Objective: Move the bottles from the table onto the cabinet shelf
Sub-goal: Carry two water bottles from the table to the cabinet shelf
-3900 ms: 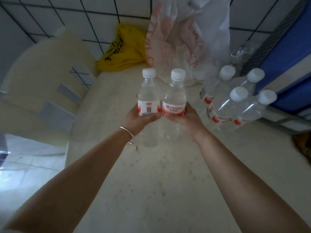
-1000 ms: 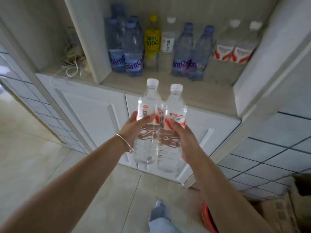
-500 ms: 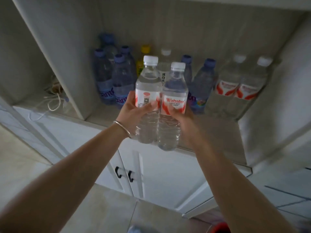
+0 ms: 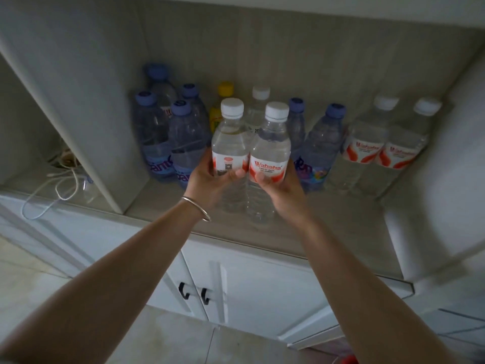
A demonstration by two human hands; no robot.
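Left Wahaha water bottle: clear plastic, white cap, red-white label, upright, held over front part of cabinet shelf. Right Wahaha water bottle: same make, logo facing camera, upright, touching first. Two more Wahaha bottles: upright, side by side, standing at shelf's right end.

The room is dim. A white cabinet has two doors with black handles, and a white divider stands inside it. The floor is pale tile.
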